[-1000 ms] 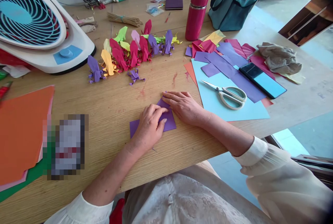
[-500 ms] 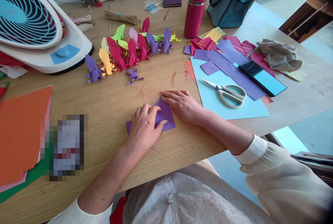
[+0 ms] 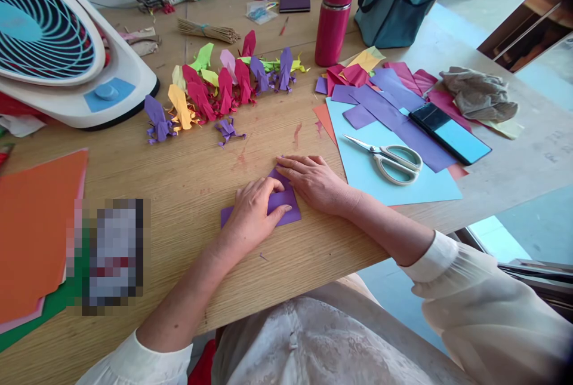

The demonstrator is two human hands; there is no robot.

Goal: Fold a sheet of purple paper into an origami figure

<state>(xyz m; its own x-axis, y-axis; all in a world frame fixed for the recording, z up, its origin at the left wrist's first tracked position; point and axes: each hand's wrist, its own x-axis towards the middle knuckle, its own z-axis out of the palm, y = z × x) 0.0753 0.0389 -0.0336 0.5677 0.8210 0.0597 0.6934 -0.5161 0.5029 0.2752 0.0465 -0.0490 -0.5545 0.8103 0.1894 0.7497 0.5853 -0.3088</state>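
A folded sheet of purple paper (image 3: 286, 197) lies flat on the wooden table in front of me, with a pointed fold at its top. My left hand (image 3: 255, 203) rests across its middle, fingers bent and thumb spread apart from them, hiding part of the sheet. Over the paper's upper right edge lies my right hand (image 3: 313, 181), its fingers stretched flat and the fingertips at the pointed fold. Beyond the hands sits a small purple folded-paper figure (image 3: 228, 129).
Several coloured paper figures (image 3: 208, 86) stand in rows at the back. Scissors (image 3: 396, 163) lie on light blue paper (image 3: 358, 185) to the right, beside a phone (image 3: 450, 132). A red flask (image 3: 333, 21) stands behind. To the left are a fan (image 3: 120, 74) and orange sheets (image 3: 36, 224).
My left hand has slid slightly right and up over the purple paper, its index finger now further across the fold. The right hand stays almost where it was.
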